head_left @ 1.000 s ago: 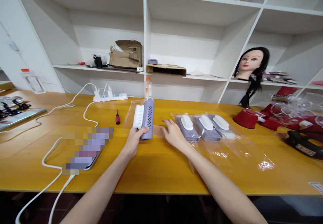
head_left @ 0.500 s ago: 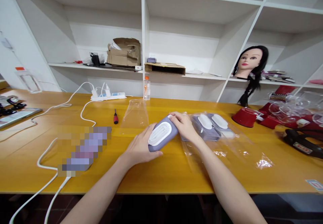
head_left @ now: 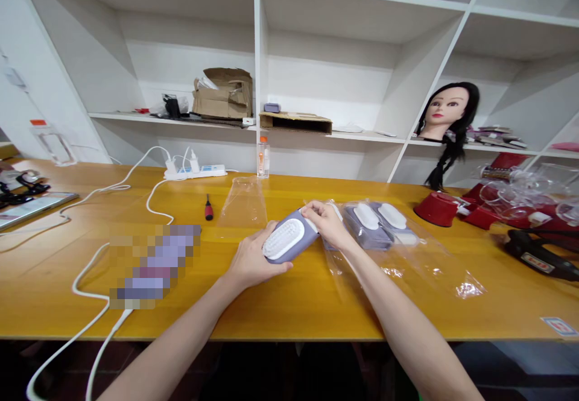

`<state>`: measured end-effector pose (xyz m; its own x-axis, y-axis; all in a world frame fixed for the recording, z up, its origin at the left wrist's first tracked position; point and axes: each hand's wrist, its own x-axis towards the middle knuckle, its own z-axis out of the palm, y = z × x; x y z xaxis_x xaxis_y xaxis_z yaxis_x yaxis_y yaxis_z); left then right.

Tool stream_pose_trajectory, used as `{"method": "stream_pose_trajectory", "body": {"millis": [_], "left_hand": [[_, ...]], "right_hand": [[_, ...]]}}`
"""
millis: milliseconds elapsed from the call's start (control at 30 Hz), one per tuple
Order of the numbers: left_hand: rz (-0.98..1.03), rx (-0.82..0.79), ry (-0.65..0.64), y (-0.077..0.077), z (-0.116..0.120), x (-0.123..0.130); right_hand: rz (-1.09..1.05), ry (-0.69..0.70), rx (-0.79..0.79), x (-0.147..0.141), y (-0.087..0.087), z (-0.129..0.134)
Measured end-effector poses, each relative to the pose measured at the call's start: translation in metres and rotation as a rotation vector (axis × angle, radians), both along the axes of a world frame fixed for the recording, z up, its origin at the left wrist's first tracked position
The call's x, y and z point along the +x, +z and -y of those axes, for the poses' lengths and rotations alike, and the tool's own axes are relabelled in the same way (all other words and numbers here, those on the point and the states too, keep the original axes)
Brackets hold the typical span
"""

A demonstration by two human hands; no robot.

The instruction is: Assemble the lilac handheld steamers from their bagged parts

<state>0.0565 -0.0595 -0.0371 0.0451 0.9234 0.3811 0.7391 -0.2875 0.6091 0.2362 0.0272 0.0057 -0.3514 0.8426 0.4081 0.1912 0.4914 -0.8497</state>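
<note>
The left hand (head_left: 249,262) curled around a purple brush (head_left: 289,239), with its white bristles facing up. The right hand (head_left: 327,222) pinched the brush's far end. Just right of the brush, a clear bag (head_left: 407,268) held 2 more brushes (head_left: 377,223). Another clear bag (head_left: 244,203) lay behind the brush. A purple bit (head_left: 330,245) under the right hand was partly hidden. Left of the brush, a blurry thing (head_left: 154,265) was too smeared to make out.
</note>
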Motion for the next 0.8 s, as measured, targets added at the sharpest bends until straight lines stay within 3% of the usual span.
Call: {"method": "stream_pose_trajectory", "body": {"millis": [233,467,800], "left_hand": [[0.010,0.072,-0.082,-0.003,-0.005,-0.008],[-0.084,0.044,-0.039,-0.001,-0.003,-0.009],[-0.093,-0.013,0.003,0.003,-0.003,-0.012]], "right_hand": [[0.034,0.025,-0.014,0.004,0.004,0.003],[0.269,-0.006,0.196,0.005,0.006,0.004],[0.110,-0.052,0.030,-0.008,-0.015,-0.001]]}}
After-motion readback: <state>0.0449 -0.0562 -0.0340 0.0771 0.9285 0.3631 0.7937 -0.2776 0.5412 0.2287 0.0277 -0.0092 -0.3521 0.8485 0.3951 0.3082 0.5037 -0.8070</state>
